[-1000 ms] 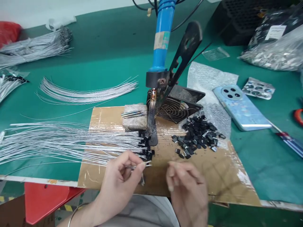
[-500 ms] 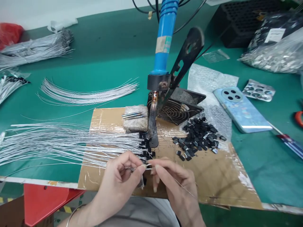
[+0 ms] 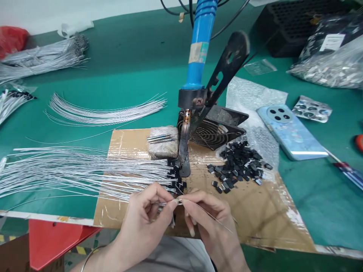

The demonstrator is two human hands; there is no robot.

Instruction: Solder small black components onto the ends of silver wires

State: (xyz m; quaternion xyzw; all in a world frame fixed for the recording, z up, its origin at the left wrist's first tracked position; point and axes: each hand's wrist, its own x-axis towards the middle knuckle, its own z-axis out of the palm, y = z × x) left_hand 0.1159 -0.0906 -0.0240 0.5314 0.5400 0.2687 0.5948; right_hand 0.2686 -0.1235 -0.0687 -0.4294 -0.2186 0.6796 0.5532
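My left hand point(image 3: 151, 217) is closed in a pinch on a white wire point(image 3: 180, 204) in front of the soldering iron. Fingertip to fingertip with it, my right hand point(image 3: 208, 213) pinches the same short stretch of wire. A thin strand point(image 3: 217, 219) runs back across the right hand's fingers; whether it is wire or solder I cannot tell. Just behind the hands lies a row of white wires point(image 3: 136, 166) with black connectors point(image 3: 176, 175) on their ends. The blue-handled soldering iron point(image 3: 200, 49) hangs tip down in its black stand point(image 3: 228, 62).
Cardboard point(image 3: 255, 223) covers the front of the green table. Loose black connectors point(image 3: 241, 164) are heaped on the right, near a phone point(image 3: 292, 132) and a small fan point(image 3: 212, 130). A wrapped block point(image 3: 163, 147) with thin metal pieces sits beside the iron. More wires point(image 3: 107, 111) lie behind.
The right hand's fingertips have come in closer to the left's, covering more of the wire between them. The view has shifted slightly.
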